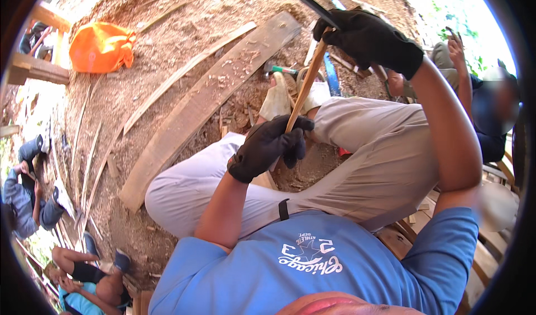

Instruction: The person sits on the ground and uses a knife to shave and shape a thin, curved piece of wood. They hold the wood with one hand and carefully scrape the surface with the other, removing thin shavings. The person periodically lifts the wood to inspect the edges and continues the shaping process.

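Above the knees, gloved left hand (268,146) gripping stick (304,86) low, gloved right hand (365,36) clasping its top with blade (314,8), plank (206,100) on dirt beyond.

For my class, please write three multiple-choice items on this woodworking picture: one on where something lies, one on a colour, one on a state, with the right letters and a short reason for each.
1. Where does the orange bag lie?
A. On the dirt at upper left
B. On the person's lap
C. On the long plank

2. What colour are the gloves?
A. White
B. Black
C. Yellow

3. How is the wooden stick held?
A. It lies loose on the ground
B. By the right hand only
C. By both hands, low end and top

Answers: 1 A, the bag sits on bare ground apart from the long plank. 2 B, both gloves are black. 3 C, the left hand grips the low end and the right hand closes at the top, with a dark blade.
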Available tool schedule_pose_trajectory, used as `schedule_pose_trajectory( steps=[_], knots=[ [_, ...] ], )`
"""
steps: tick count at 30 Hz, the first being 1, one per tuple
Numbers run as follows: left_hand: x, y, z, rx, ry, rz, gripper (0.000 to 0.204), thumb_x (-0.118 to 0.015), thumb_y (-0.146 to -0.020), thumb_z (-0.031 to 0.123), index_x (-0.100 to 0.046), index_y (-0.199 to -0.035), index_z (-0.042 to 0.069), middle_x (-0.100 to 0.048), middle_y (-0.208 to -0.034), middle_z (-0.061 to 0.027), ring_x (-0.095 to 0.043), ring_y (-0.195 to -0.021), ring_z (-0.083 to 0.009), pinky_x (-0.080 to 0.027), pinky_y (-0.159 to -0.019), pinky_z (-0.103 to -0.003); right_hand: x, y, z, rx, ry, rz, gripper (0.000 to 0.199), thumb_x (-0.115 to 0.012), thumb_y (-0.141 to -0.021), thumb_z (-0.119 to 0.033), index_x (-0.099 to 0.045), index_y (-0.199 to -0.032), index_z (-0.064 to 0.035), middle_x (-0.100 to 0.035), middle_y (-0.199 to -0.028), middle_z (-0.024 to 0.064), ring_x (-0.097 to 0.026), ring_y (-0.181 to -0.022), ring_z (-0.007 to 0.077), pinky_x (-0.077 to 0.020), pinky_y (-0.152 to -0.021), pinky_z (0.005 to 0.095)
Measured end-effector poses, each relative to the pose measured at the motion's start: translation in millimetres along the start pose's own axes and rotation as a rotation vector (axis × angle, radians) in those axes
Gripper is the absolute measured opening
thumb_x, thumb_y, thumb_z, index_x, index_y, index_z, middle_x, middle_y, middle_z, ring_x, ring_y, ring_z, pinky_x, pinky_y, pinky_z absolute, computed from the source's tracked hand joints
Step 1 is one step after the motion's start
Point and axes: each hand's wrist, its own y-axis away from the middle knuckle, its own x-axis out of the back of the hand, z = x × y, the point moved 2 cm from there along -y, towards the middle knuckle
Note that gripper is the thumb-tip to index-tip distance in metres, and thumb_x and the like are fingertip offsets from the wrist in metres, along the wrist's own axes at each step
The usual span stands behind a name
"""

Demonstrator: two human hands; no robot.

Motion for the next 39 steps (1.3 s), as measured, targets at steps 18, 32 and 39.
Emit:
schedule_pose_trajectory(
  steps=[18, 32, 39],
  knots=[
    [112.8, 7.5, -88.9, -0.033, 0.768, 0.952, 0.028, -0.051, -0.106, 0.033, -0.063, -0.103, 0.008, -0.065, -0.074, -0.0077, -0.056, -0.05, -0.0176, -0.047, -0.044, -0.032, -168.7, -55.8, 116.5, 0.686, 0.515, 0.04, 0.019, -0.056, -0.096, -0.002, -0.063, -0.113, -0.0021, -0.068, -0.095, 0.0182, -0.069, -0.089, 0.0377, -0.0537, -0.076, 0.0456],
    [130.2, 6.1, -69.0, -0.065, 0.584, 0.931, 0.034, -0.046, -0.106, 0.033, -0.064, -0.094, 0.006, -0.054, -0.059, -0.0064, -0.044, -0.038, -0.0174, -0.033, -0.034, -0.033, -286.1, -123.8, 6.3, 0.706, 0.791, -0.111, 0.015, -0.055, -0.098, -0.023, -0.065, -0.094, -0.0123, -0.069, -0.078, 0.0132, -0.07, -0.073, 0.0365, -0.0538, -0.062, 0.0497],
    [129.8, 7.6, -61.3, 0.058, 0.595, 0.988, 0.035, -0.046, -0.106, 0.032, -0.063, -0.089, 0.005, -0.053, -0.057, -0.007, -0.043, -0.037, -0.0183, -0.033, -0.034, -0.035, -285.6, -133.4, 11.6, 0.863, 0.752, -0.064, 0.014, -0.059, -0.097, -0.022, -0.064, -0.089, -0.0122, -0.065, -0.069, 0.0111, -0.067, -0.064, 0.0335, -0.0521, -0.056, 0.0474]
  ],
)
